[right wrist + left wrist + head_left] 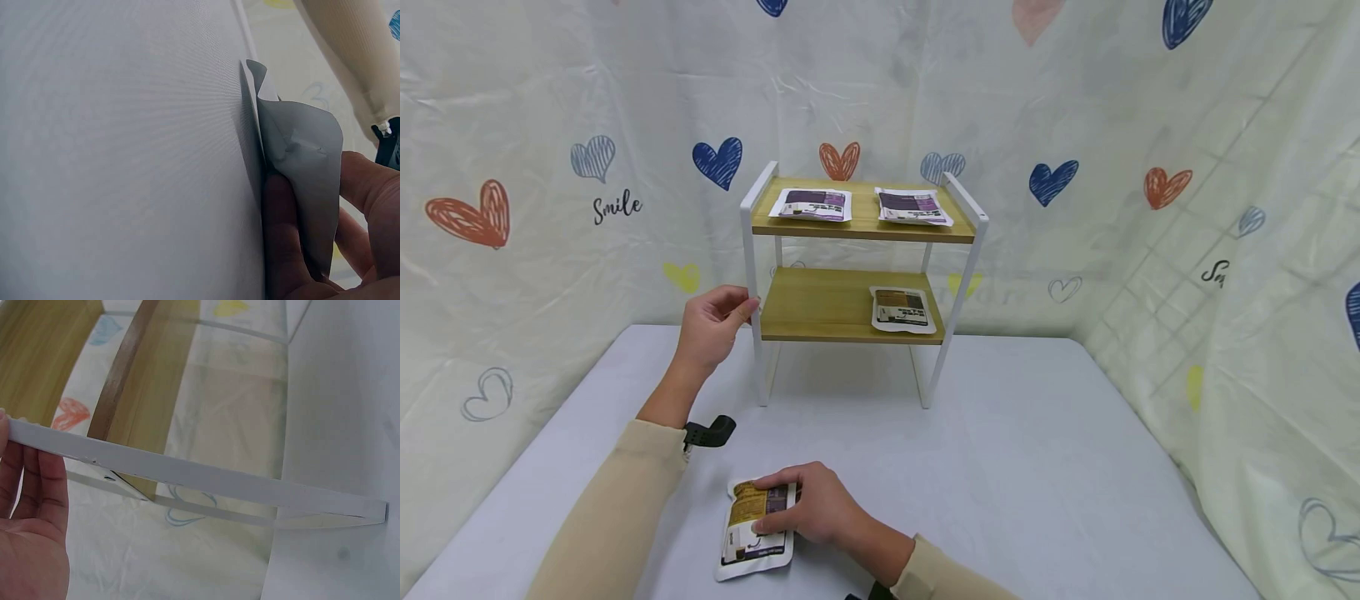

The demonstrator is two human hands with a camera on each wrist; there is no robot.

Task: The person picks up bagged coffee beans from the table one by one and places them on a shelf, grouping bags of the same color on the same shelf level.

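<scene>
A brown and yellow pouch (748,533) lies on the grey table (1037,467) near its front edge. My right hand (778,510) pinches the pouch's right edge; in the right wrist view the pouch (306,156) curls up off the cloth between my thumb (284,244) and a finger. My left hand (730,315) holds the front left white post (749,250) of a two-tier wooden rack (820,304). The left wrist view shows my fingers (31,481) lying against that post (206,478).
Two purple pouches (812,204) (913,207) lie on the rack's top board. A brown pouch (901,310) lies on the right of the lower board. A heart-printed curtain (1225,208) closes in the table behind and on both sides.
</scene>
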